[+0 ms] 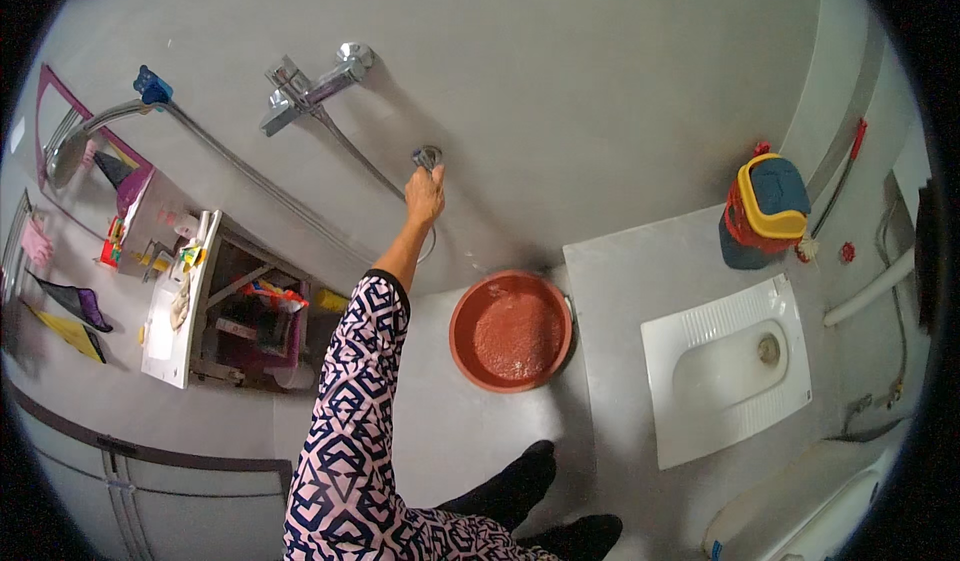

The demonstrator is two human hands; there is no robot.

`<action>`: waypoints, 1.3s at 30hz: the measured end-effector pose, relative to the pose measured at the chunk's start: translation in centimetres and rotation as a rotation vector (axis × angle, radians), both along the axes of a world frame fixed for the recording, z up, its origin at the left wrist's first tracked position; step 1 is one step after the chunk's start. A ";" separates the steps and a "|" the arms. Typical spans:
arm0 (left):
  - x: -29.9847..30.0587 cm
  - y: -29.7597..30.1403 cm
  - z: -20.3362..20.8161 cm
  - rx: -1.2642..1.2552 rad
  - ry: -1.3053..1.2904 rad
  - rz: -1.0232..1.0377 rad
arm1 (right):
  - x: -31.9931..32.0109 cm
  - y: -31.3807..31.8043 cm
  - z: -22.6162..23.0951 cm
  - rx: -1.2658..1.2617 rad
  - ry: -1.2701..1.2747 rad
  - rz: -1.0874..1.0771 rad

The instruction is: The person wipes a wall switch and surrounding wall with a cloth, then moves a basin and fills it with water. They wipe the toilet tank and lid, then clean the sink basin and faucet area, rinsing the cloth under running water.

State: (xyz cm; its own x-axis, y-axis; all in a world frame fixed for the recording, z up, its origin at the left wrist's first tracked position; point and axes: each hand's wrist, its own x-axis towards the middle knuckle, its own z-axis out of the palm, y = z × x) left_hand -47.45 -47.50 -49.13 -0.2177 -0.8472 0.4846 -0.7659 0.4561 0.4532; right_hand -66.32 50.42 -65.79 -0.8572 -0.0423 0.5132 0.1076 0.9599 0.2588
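My left hand (426, 197) reaches out to the grey wall, fingers closed around a small chrome wall tap (427, 155). A patterned pink and navy sleeve covers most of that arm. Below and to the right of the hand, a round reddish-brown basin (462, 336) stands on the floor against the wall, with water (515, 336) rippling in it. A metal shower hose (365, 160) hangs from a chrome mixer (312, 93) at the upper left and passes behind my hand and wrist. My right hand is out of the picture.
A white squat toilet (690, 426) is set in the raised floor at right, with a blue and yellow bin (785, 223) behind it. A sink cabinet (200, 306) and shower head (68, 156) are at left. My dark-covered feet (520, 476) stand below the basin.
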 end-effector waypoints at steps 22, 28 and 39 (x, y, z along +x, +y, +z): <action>2.8 1.5 -3.4 -0.005 0.030 0.007 | 4.1 -0.4 -1.1 -0.096 -0.445 -0.426; 3.5 18.8 -15.4 0.408 -0.072 -0.360 | 5.4 1.8 -3.3 0.113 -0.311 -0.314; 4.9 61.5 -23.0 1.409 -0.325 -0.940 | 7.1 1.9 -2.6 -0.260 -0.362 0.042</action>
State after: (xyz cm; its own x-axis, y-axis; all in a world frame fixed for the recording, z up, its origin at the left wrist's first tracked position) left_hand -42.53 14.00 -72.17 -0.7790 -0.0823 -0.6216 -0.6249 0.1851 0.7585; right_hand -59.23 52.28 -68.39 -0.9839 0.0102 0.1786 0.0143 0.9997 0.0217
